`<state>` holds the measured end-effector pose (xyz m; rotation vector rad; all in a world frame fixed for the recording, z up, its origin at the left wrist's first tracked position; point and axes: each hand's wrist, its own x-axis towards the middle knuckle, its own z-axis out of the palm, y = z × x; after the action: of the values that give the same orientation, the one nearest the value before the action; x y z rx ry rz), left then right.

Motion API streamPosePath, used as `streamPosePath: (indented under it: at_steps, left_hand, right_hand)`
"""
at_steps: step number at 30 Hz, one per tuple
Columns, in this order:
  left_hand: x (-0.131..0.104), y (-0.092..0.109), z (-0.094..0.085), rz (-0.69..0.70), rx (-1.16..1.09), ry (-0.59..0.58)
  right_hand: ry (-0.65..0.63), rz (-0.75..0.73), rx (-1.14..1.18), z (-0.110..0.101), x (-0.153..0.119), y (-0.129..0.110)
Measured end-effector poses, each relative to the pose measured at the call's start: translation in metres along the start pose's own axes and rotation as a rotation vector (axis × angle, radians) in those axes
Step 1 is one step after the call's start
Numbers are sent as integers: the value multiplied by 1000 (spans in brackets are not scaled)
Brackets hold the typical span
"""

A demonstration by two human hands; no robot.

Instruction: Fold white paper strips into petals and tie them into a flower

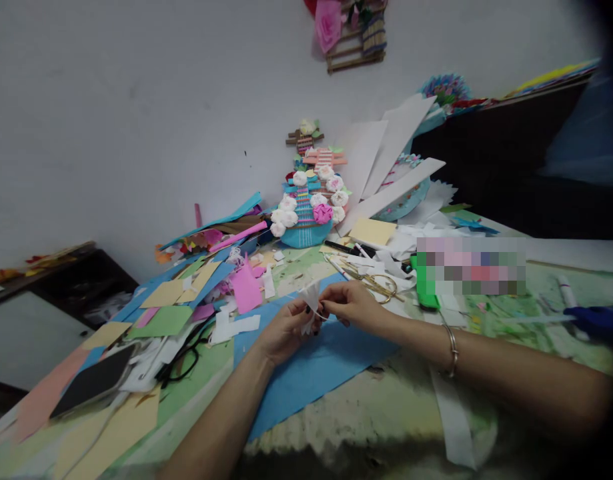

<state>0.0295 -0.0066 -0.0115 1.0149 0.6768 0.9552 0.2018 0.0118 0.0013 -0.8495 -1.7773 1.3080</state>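
Note:
My left hand (286, 331) pinches a small piece of gathered white paper (311, 295), its pleated end fanning out above my fingers. Beside it, my right hand (355, 308) is closed, thumb and fingertips together at the paper's gathered middle. A thin white strand (328, 318) curves out between the two hands, apparently held in my right fingertips. Both hands are over a blue paper sheet (306, 380) lying on the table.
A phone (93, 381) and black-handled scissors (183, 363) lie left, among coloured paper pieces (162, 321). Gold-handled scissors (383, 288) and a green object (427, 283) are right. A blue lute-shaped craft with paper flowers (306, 230) leans against the wall.

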Motion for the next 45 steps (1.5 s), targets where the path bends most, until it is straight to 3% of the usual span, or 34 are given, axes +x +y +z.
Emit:
streamPosePath:
  at_steps: [8, 13, 26, 40, 45]
  left_hand:
    - [1, 3, 1, 37, -18, 43]
    - [0, 5, 2, 57, -19, 53]
    - [-1, 6, 3, 43, -34, 80]
    - [2, 2, -1, 96, -13, 135]
    - [3, 4, -1, 122, 32, 162]
  right_hand:
    - [54, -91, -199, 2, -1, 9]
    - [-26, -57, -185, 2, -1, 10]
    - [-57, -40, -135, -1, 3, 17]
    - [12, -65, -184, -8, 3, 0]
    - [38, -91, -296, -8, 1, -7]
